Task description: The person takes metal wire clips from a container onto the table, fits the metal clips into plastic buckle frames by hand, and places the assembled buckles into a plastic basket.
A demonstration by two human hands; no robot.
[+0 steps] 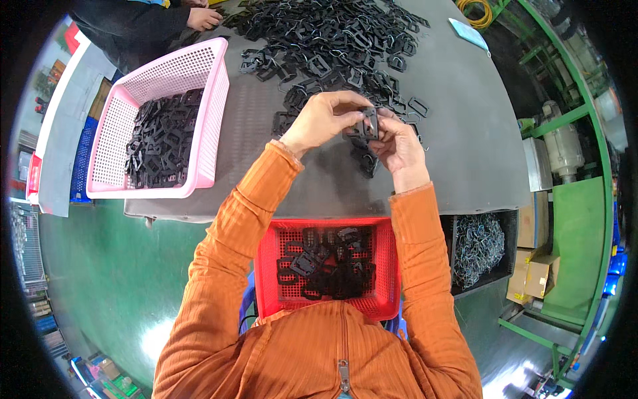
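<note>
My left hand (325,121) and my right hand (401,147) meet over the near middle of the grey table (465,133). Between their fingertips they pinch a black buckle-like part (369,124). Its exact shape is partly covered by the fingers. Just below and behind my hands lie more black parts (364,163), loose on the table. A large heap of black buckle-like parts (332,40), some with shiny metal wire pieces, spreads across the far side. In front of my body a red basket (262,266) holds several black parts (325,263).
On the left of the table stands a pink basket (222,113) partly filled with black parts. A co-worker's hand (203,18) rests at the far left. A dark crate of metal wire pieces (478,249) sits below the table's right edge. A green metal frame (565,120) runs along the right.
</note>
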